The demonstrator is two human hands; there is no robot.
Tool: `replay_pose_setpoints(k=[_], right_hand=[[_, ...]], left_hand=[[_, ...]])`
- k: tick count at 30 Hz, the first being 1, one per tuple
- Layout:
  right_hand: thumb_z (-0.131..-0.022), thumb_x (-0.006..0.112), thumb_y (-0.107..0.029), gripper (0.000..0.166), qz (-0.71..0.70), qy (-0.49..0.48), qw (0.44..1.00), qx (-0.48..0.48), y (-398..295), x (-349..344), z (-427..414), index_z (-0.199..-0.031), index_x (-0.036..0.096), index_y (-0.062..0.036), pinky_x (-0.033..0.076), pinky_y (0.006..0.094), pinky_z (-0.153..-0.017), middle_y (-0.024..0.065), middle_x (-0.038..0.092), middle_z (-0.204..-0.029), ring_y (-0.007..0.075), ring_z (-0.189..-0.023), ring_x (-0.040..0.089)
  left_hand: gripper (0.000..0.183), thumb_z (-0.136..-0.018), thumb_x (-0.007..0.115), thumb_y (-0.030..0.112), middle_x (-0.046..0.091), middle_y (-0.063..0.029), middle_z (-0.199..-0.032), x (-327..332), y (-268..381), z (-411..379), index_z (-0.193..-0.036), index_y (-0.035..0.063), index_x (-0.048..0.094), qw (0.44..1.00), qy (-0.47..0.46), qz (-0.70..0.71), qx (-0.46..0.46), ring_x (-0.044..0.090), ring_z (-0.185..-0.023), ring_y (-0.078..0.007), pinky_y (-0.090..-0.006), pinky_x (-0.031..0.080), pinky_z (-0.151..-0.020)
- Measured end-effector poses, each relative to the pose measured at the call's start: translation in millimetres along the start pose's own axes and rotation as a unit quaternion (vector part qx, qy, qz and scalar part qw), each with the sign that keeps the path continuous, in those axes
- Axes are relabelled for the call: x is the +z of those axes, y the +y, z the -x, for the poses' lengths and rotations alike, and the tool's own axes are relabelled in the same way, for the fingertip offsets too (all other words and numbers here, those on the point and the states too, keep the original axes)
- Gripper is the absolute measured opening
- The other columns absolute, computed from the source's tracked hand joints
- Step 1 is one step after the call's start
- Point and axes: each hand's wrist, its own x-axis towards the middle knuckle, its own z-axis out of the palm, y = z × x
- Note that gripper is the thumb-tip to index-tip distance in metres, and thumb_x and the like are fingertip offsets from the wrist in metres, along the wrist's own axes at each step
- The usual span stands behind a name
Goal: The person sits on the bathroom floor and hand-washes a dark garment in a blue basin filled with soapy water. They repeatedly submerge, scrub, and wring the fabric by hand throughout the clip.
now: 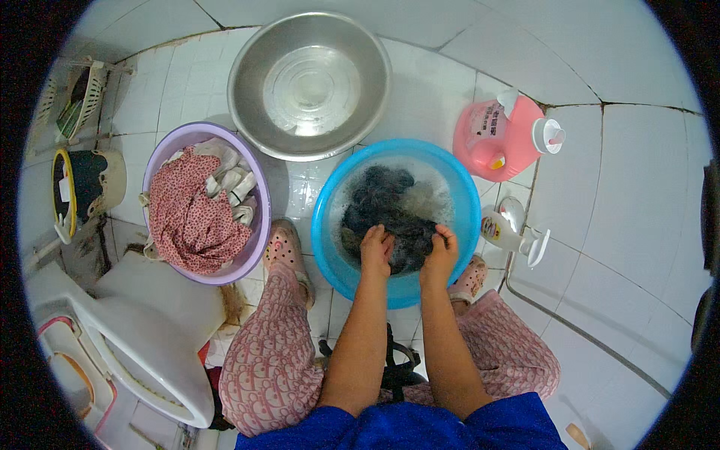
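Observation:
Between my feet stands a blue plastic basin of sudsy water. Dark wet cloth lies in it, with a paler patch showing under the suds at the right. My left hand pinches the cloth near the basin's front. To its right, my right hand grips another part of the same cloth, so a stretch of it spans between both hands. The lower folds are partly hidden by my hands and the water.
A purple basin at the left holds a red patterned cloth and white cloths. Behind is a steel basin. A pink detergent jug and a pump bottle stand right. A toilet is at lower left.

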Motion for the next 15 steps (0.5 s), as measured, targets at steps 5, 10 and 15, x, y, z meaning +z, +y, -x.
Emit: replay_pose_setpoints(k=[5, 10, 15], right_hand=[[-0.081, 0.056, -0.004, 0.026, 0.274, -0.072, 0.913, -0.294, -10, 44, -21, -0.106, 0.058, -0.0063, 0.040, 0.0364, -0.093, 0.0142, 0.052, -0.119, 0.0281, -0.111, 0.049], [-0.074, 0.067, -0.013, 0.047, 0.523, -0.213, 0.800, -0.204, 29, 89, -26, -0.118, 0.054, -0.0129, 0.044, 0.0456, -0.091, 0.0170, 0.036, -0.137, 0.0372, -0.117, 0.044], [-0.070, 0.066, -0.011, 0.033, 0.416, -0.191, 0.884, -0.091, 48, 72, -61, -0.103, 0.062, -0.0057, 0.047, 0.0411, -0.084, 0.0186, 0.058, -0.110, 0.0349, -0.100, 0.056]], left_hand=[[0.023, -0.089, 0.055, 0.026, 0.059, 0.0013, -0.081, -6, 0, 16, -0.107, 0.0125, 0.057, 0.999, -0.010, -0.041, 0.009, 0.056, -0.072, -0.0105, -0.0249, 0.043, -0.062], [0.016, -0.094, 0.048, 0.019, 0.059, -0.0017, -0.083, 6, 13, 33, -0.099, 0.0088, 0.059, 0.998, -0.022, -0.031, -0.046, 0.048, -0.064, -0.0061, -0.0250, 0.035, -0.054], [0.019, -0.094, 0.048, 0.025, 0.060, -0.0028, -0.087, -4, -6, 21, -0.098, 0.0094, 0.059, 0.999, -0.029, -0.018, -0.035, 0.051, -0.066, -0.0086, -0.0238, 0.039, -0.058]])
